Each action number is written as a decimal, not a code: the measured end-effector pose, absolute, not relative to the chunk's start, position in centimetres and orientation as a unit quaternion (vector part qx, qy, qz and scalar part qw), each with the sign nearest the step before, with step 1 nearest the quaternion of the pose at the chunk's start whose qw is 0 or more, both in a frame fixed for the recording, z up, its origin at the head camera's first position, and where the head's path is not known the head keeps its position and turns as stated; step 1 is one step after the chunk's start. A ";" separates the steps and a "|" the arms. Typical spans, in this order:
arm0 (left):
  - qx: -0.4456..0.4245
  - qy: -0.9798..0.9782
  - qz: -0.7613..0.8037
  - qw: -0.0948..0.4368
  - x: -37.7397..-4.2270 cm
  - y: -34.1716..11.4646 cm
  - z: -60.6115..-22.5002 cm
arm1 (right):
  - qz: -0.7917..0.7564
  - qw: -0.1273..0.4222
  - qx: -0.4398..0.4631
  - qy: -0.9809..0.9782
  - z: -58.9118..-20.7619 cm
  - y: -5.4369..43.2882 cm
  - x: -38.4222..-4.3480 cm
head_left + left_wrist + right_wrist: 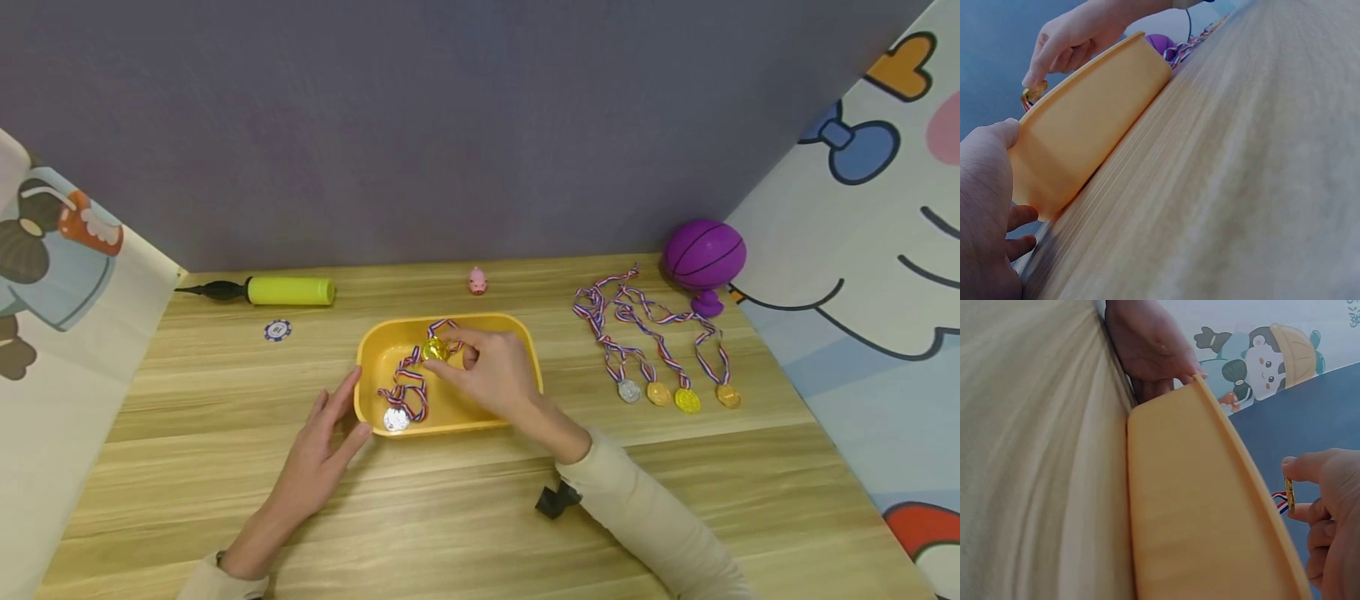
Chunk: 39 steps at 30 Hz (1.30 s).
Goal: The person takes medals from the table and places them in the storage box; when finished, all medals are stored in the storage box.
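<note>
My right hand (498, 372) is over the yellow plastic tray (461, 410), pinching a gold medal (434, 351) between thumb and forefinger. In the right wrist view the medal (1289, 494) stands on edge in that pinch, above the rim, its striped ribbon trailing down. Inside the tray's left part lies a silver medal (396, 419) with a bunched red, white and blue ribbon (411, 390). Against the tray's left end rests my left hand (315, 458), fingers extended along the side and thumb near the front corner.
Several medals, among them a silver one (629, 391), lie right of the tray with tangled ribbons. Behind them sits a purple ball (705, 254). A pink pig figure (477, 281) stands at the back. Back left are a yellow-green pump (291, 291) and a poker chip (277, 331).
</note>
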State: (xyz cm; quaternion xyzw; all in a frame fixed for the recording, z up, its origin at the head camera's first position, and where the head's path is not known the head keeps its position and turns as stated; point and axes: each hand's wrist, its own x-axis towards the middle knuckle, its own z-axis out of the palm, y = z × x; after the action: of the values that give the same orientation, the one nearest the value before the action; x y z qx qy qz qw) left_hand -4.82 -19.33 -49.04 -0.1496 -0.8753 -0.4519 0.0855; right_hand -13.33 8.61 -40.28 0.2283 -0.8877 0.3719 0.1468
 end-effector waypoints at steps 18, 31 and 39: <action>-0.150 -0.874 -0.453 0.085 -4.8 -19.3 -48.8 | 0.319 0.090 0.233 -0.914 -42.0 7.6 -13.1; -0.149 -0.877 -0.450 0.084 -4.7 -19.3 -48.8 | 0.258 0.015 0.255 -0.932 -42.2 7.0 -13.2; -0.145 -0.877 -0.451 0.080 -4.8 -19.3 -48.8 | 0.223 -0.031 0.271 -0.936 -42.3 6.4 -13.5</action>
State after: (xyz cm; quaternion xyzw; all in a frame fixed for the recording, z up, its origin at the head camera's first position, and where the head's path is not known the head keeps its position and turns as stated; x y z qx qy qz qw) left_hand -4.79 -19.30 -48.81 -0.1452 -0.8770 -0.4510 0.0802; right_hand -13.49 6.45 -42.34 0.2714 -0.9357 0.2229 -0.0315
